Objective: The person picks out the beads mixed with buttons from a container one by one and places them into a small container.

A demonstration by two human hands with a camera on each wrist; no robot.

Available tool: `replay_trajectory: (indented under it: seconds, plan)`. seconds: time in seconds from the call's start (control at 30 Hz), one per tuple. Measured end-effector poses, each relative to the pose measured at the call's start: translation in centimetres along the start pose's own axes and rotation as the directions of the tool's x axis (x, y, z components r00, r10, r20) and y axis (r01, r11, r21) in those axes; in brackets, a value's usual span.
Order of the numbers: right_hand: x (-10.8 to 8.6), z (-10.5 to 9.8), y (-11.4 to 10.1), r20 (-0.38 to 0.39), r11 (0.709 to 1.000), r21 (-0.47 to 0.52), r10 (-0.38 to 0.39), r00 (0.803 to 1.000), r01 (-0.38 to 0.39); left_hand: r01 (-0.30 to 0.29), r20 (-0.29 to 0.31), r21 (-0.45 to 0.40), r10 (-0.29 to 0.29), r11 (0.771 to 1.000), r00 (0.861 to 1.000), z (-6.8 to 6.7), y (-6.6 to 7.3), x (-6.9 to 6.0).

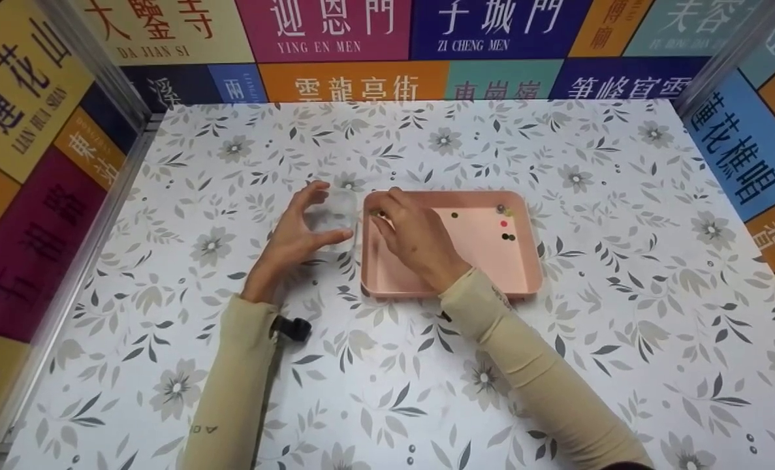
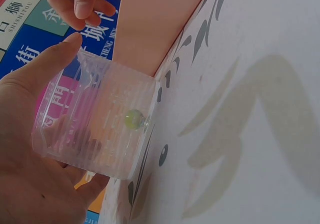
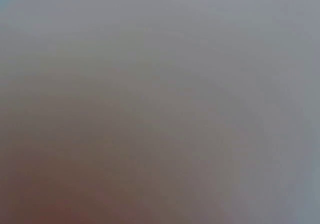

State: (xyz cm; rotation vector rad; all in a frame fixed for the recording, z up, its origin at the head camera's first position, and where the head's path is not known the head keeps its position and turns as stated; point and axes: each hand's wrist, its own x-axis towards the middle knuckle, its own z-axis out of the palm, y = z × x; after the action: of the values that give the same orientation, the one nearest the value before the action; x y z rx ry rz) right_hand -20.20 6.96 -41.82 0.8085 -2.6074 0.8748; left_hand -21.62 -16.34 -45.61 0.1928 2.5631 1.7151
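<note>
My left hand (image 1: 299, 225) curves around a clear plastic box (image 2: 100, 119), its thumb at the rim and its other fingers behind the far side. One yellow-green marble (image 2: 133, 119) shows through the box near its bottom. Over the left part of a pink tray (image 1: 452, 287), my right hand (image 1: 416, 235) has its fingers bent together. A small greenish marble (image 1: 382, 213) shows between the fingertips, partly covered by them. Several marbles (image 1: 505, 237) lie inside the tray, mostly at its right side, with a dark green one (image 1: 454, 215) nearer the middle.
The box stands directly left of the tray on a table (image 1: 609, 378) with a leaf-and-flower cover. Colourful panels (image 1: 354, 81) with large characters border the back and both sides. The right wrist view is only a blur.
</note>
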Motion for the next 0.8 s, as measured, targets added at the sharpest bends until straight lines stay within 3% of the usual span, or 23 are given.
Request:
replay_trajectory:
  seconds: [0.4,0.8]
  plan:
    - [-0.5,-1.0,0.3,0.011,0.998,0.03,0.054,0.998,-0.054,-0.013,-0.001,-0.002,0.013,1.0,1.0,-0.1,0.0,-0.1]
    - [-1.1,-2.1,1.3,0.008,0.99,-0.083,0.116,0.993,-0.115,0.009,-0.002,0.026,-0.009,1.0,1.0,0.0,0.0,0.0]
